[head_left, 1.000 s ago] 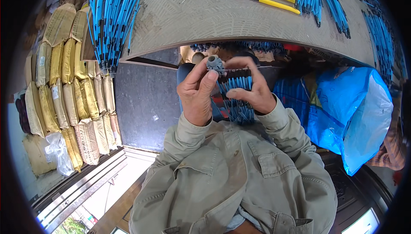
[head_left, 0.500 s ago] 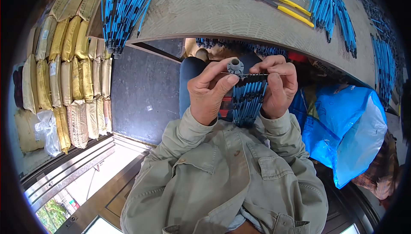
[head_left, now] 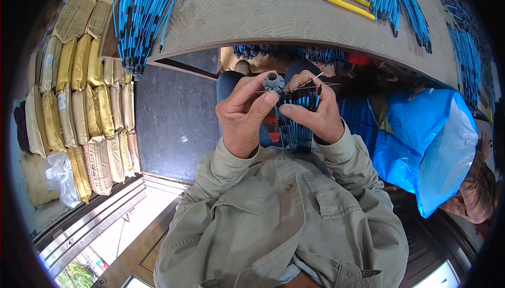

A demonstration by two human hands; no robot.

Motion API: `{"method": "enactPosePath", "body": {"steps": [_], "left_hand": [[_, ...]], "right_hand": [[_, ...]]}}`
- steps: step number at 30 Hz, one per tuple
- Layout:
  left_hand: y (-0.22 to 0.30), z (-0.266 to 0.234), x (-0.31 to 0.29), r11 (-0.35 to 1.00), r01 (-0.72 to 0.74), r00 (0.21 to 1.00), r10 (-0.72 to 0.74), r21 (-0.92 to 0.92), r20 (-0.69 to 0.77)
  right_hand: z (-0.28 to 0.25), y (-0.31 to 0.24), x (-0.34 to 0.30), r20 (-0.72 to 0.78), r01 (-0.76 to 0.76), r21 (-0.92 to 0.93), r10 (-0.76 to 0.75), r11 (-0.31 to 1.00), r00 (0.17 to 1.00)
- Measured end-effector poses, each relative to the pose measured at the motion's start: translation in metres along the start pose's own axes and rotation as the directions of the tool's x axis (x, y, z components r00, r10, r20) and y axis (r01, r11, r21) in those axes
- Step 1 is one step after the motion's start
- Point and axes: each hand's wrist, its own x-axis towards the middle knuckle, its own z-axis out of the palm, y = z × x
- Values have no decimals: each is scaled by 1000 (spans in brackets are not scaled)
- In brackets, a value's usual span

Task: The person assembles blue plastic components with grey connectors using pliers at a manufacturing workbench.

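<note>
My left hand (head_left: pixel 243 113) is closed, pinching a grey ribbed hub (head_left: pixel 273 82) with a round hole in its top between thumb and fingers. Beside the hub, a row of thin blue rods (head_left: pixel 295 135) with black end pieces fans down in front of my shirt. My right hand (head_left: pixel 322 110) is closed around the upper ends of these rods, its thumb laid across them near the hub. Thin metal wires (head_left: pixel 330 83) stick out past its fingers, one nearly level and one tilted up. How the wires pass through the black ends is hidden by my fingers.
Ahead is a worktable (head_left: pixel 226 22) bearing yellow-handled cutters (head_left: pixel 342 1) and blue rod bundles (head_left: pixel 144 19). A blue plastic bag (head_left: pixel 415 135) lies at right. Stacked brown packages (head_left: pixel 84 88) line the left side. A person's plaid sleeve (head_left: pixel 473 196) shows at far right.
My right hand has come in closer to the hub and closed over the rod tops. A tilted wire now shows above its fingers. My left hand keeps hold of the hub. The view has shifted slightly.
</note>
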Motion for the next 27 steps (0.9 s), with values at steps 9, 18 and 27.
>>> {"method": "enactPosePath", "body": {"steps": [9,18,27], "left_hand": [[1,-4,1,997,-60,997,58,41,43],[4,0,-7,976,-171,985,171,137,11],[2,-11,-4,985,-133,989,125,106,81]], "right_hand": [[1,-4,1,70,-23,106,15,994,997],[0,1,5,165,214,14,-213,977,963],[0,7,7,154,95,143,-117,985,981]]}}
